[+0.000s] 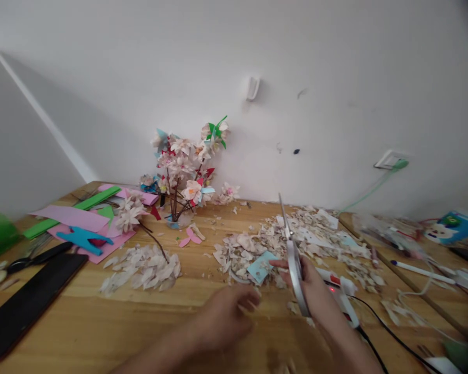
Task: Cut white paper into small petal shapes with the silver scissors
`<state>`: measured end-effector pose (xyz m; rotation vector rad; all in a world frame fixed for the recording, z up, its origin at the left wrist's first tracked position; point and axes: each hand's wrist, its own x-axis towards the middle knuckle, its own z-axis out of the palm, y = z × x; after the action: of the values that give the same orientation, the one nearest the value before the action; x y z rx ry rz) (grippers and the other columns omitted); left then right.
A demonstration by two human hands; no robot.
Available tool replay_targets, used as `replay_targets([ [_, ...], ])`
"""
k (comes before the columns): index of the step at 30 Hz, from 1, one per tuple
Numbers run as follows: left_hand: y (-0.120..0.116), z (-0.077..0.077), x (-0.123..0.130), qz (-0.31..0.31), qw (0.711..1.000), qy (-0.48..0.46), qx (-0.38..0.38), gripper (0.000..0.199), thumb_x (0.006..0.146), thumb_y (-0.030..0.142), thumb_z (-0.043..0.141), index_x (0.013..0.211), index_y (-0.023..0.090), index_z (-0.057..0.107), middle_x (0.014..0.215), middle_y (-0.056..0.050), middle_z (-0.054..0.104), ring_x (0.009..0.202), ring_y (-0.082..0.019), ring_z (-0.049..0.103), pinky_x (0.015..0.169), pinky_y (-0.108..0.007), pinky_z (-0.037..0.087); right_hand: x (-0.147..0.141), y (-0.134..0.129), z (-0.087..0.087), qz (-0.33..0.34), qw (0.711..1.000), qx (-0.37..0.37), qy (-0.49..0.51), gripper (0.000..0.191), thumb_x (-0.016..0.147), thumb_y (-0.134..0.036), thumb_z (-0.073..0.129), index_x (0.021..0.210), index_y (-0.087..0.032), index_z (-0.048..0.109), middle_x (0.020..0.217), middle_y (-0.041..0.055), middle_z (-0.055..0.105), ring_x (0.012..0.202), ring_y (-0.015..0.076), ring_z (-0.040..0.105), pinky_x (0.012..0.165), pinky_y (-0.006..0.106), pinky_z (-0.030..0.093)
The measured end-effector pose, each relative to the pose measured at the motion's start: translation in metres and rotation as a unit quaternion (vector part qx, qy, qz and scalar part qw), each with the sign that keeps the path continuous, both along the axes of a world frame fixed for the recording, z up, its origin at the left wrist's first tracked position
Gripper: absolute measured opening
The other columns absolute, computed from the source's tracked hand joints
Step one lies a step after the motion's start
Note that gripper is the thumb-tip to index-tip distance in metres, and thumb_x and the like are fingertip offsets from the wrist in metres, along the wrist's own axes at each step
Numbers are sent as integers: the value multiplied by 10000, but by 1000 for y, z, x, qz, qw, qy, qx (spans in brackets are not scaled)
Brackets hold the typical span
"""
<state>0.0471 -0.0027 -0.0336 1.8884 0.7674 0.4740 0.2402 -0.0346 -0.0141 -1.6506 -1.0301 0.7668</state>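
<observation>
A pair of scissors (pixel 295 270) is in my right hand (pixel 314 288), its blades pointing up and away toward the wall. Lower and to the left, my left hand (pixel 228 317) hovers over the wooden table with its fingers partly curled. Motion smears those fingers, so I cannot make out whether they hold anything. Just beyond both hands, a light-blue paper piece (pixel 261 267) lies on a heap of dry whitish petals (pixel 237 254). Past my right wrist is a white device (pixel 337 293) with a glowing red light and a black cable.
Handmade flowers (pixel 181 161) stand in a small holder by the wall. To their left lie pink paper (pixel 72 215), a blue cut-out (pixel 86 239), a petal flower on a stem (pixel 128 213) and a black phone-like slab (pixel 35 301). A white pen (pixel 423 271) lies at right.
</observation>
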Motion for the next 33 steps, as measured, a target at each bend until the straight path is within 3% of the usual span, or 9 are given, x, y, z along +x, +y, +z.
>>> replay_targets([
  [3,28,-6,-1,106,992,18,58,343,658,73,438,971,168,544,965,-75,619,896,-186,560,785,-323,440,4,5,-3,15,986,-78,-146,305,622,-305,565,878,-239,413,853,36,666,721,206,591,606,277,413],
  [5,44,-11,-2,144,985,25,93,392,653,88,459,1036,157,510,1067,-109,567,1025,-225,493,896,-384,367,0,7,-6,9,962,-126,-241,326,609,-322,590,865,-235,409,806,57,659,691,237,597,575,292,398],
  [8,56,-17,-4,157,979,29,128,463,613,66,491,1063,173,498,1140,-96,524,1134,-221,406,987,-369,273,-9,7,-14,28,929,-153,-337,332,624,-298,583,903,-209,427,723,85,651,643,275,596,538,296,351],
  [12,59,-23,-9,170,975,38,134,559,614,66,501,1160,150,417,1208,-123,493,1154,-227,407,991,-366,278,-14,7,-26,74,881,-155,-441,245,732,-237,453,967,-175,425,814,126,667,720,274,614,576,289,351],
  [17,66,-30,-14,196,972,39,124,595,646,26,437,1218,156,337,1216,-131,500,1104,-205,478,935,-361,350,-11,14,-24,26,881,-157,-445,176,763,-225,416,931,-182,444,807,118,667,725,264,609,569,278,339],
  [26,68,-31,-22,215,967,30,131,464,656,46,451,1101,176,451,947,-66,613,876,-185,563,814,-334,420,4,43,9,-110,900,-118,-405,159,776,-318,398,895,-217,432,759,48,625,681,218,586,537,244,341],
  [33,68,-24,-30,207,970,43,118,343,669,73,466,980,201,536,828,-27,654,807,-178,587,756,-305,422,4,73,22,-128,909,-99,-383,201,761,-322,419,935,-223,440,802,38,631,712,209,583,550,239,341],
])
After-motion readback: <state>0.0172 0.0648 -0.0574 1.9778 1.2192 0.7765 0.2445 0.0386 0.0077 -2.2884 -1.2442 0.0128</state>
